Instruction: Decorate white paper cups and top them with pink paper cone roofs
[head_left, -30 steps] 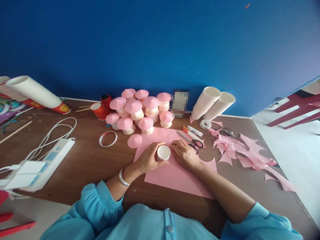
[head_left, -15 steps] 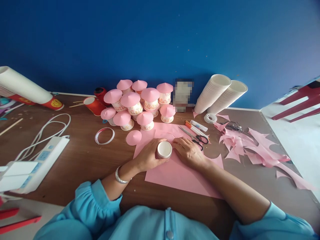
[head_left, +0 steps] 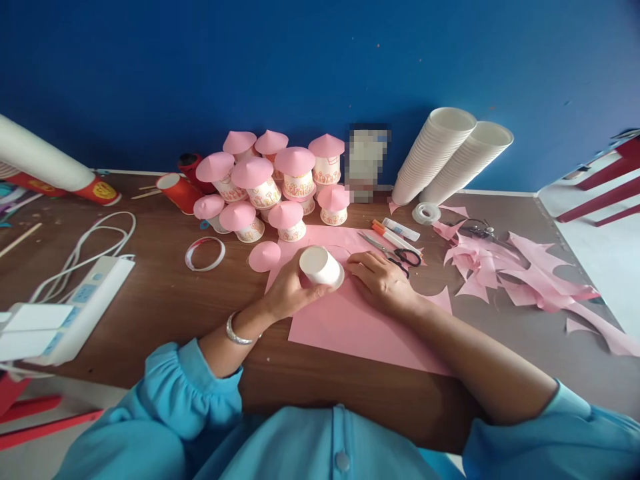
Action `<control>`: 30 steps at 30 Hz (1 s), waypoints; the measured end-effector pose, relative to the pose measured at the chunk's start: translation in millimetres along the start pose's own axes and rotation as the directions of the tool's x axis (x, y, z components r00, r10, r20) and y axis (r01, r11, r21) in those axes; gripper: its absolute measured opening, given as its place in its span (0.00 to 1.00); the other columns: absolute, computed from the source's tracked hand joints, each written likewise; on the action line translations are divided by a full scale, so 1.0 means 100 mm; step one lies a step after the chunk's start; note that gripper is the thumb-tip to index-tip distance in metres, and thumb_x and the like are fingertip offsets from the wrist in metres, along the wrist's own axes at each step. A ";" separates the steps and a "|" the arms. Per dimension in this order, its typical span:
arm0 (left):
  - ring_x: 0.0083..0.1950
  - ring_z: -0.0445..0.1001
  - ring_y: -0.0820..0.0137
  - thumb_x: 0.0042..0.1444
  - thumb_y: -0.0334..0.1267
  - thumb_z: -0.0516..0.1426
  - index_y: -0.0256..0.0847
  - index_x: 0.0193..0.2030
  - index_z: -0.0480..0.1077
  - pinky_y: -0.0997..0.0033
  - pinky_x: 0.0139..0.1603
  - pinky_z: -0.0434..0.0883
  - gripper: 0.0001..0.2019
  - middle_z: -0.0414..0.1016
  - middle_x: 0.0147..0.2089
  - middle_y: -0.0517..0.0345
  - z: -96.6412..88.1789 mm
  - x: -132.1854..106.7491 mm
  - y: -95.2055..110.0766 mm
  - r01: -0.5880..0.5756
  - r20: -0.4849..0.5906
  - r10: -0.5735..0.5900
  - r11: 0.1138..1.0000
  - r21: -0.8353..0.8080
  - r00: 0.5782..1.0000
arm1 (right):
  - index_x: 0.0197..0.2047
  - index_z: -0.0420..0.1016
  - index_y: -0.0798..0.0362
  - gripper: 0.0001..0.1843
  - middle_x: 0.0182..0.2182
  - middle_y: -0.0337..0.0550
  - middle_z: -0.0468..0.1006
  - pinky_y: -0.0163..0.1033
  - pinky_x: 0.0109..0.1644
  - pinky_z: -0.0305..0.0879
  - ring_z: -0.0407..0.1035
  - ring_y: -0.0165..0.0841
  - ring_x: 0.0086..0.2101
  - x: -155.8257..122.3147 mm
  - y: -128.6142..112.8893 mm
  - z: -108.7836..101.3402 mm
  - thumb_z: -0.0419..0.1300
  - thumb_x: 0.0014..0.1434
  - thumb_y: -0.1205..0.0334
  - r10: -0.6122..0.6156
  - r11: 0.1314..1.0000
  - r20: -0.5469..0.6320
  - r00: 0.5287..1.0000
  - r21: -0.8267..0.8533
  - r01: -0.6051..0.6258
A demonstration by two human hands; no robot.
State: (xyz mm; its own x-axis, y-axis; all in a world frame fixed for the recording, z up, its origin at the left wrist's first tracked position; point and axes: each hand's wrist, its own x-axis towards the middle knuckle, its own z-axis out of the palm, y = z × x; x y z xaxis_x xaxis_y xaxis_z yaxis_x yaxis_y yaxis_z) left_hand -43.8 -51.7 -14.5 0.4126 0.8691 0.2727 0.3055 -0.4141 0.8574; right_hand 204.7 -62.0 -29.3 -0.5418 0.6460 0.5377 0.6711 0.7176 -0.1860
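Note:
My left hand (head_left: 287,291) grips a small white paper cup (head_left: 320,266), lifted and tilted so its base faces me, above a pink paper sheet (head_left: 350,327). On that sheet my right hand (head_left: 381,284) lies flat with its fingers stretched out, pressing the paper down just right of the cup. A pink paper cone (head_left: 264,256) lies to the left of the sheet. Scissors (head_left: 395,255) and marker pens (head_left: 395,235) rest just beyond my right hand.
A cluster of cups with pink cone lids (head_left: 273,187) stands at the back by the blue wall. Two stacks of white cups (head_left: 453,160) lean at the back right. Pink scraps (head_left: 520,277), tape rolls (head_left: 426,213), a tape ring (head_left: 204,253) and a power strip (head_left: 75,310) lie around.
My left hand has lifted the cup off the pink sheet and tipped it over on its side. My right hand stays pressed on the paper. The view has tilted downward.

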 end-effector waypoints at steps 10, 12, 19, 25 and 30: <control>0.63 0.75 0.50 0.55 0.52 0.69 0.42 0.64 0.64 0.41 0.65 0.73 0.34 0.75 0.60 0.44 0.00 -0.03 -0.09 0.018 -0.130 -0.018 1.000 -0.004 0.991 | 0.46 0.79 0.53 0.10 0.42 0.50 0.83 0.45 0.45 0.76 0.77 0.41 0.42 0.00 0.04 0.00 0.55 0.71 0.67 0.096 0.994 -0.049 0.994 0.054 -0.093; 0.65 0.74 0.49 0.55 0.50 0.69 0.41 0.65 0.64 0.44 0.67 0.73 0.35 0.74 0.63 0.42 0.00 -0.03 -0.03 -0.004 -0.073 0.008 0.998 0.062 0.997 | 0.48 0.79 0.52 0.12 0.43 0.50 0.83 0.46 0.47 0.76 0.77 0.42 0.43 -0.01 0.04 0.00 0.54 0.71 0.67 0.125 0.989 -0.035 0.992 0.081 -0.122; 0.69 0.73 0.50 0.54 0.48 0.70 0.44 0.72 0.57 0.48 0.68 0.74 0.43 0.71 0.69 0.39 0.02 -0.04 0.01 -0.048 0.098 0.042 0.997 0.065 0.994 | 0.58 0.75 0.50 0.17 0.46 0.50 0.83 0.48 0.49 0.76 0.78 0.44 0.47 -0.03 0.01 0.01 0.52 0.70 0.67 0.178 0.967 0.008 0.984 0.182 -0.177; 0.73 0.68 0.50 0.53 0.46 0.72 0.46 0.76 0.50 0.45 0.72 0.69 0.49 0.66 0.72 0.38 0.00 -0.06 -0.03 -0.110 0.172 0.112 0.994 -0.021 0.979 | 0.58 0.73 0.50 0.15 0.46 0.50 0.83 0.48 0.50 0.77 0.79 0.42 0.46 -0.02 0.01 -0.01 0.53 0.70 0.67 0.173 0.962 -0.024 0.985 0.220 -0.164; 0.75 0.64 0.47 0.50 0.42 0.73 0.47 0.75 0.51 0.39 0.74 0.65 0.51 0.63 0.74 0.39 0.02 -0.04 0.02 -0.164 0.232 0.136 0.981 0.107 0.963 | 0.67 0.64 0.50 0.23 0.56 0.54 0.79 0.54 0.58 0.76 0.75 0.44 0.56 0.00 -0.05 -0.07 0.57 0.71 0.63 0.125 0.903 0.002 0.992 0.414 -0.115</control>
State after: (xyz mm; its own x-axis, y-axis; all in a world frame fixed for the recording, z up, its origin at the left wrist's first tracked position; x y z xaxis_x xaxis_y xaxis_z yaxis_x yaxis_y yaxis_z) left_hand -43.2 -56.5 -14.2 0.6376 0.7185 0.2779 0.3237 -0.5772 0.7497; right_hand 205.4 -67.7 -22.6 -0.4546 0.7313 0.5085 0.4587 0.6816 -0.5702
